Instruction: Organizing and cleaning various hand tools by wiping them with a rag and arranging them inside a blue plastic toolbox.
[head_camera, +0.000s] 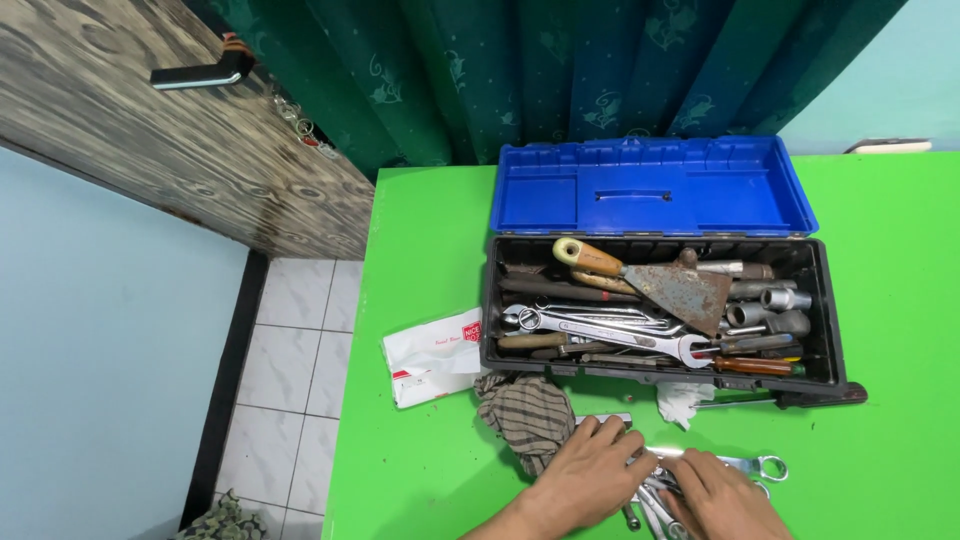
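My left hand and my right hand rest side by side on a pile of silver wrenches at the near edge of a bright green table. Fingers of both hands press on the metal tools; whether either one grips a wrench is hidden. A checked brown cloth lies just left of my left hand. Behind the hands stands an open black toolbox with a blue lid, filled with spanners, sockets, screwdrivers and a rusty trowel.
A white and red packet lies left of the toolbox. A crumpled white rag sits at the box's front. The table's left edge drops to a tiled floor. A green curtain and a wooden door stand behind.
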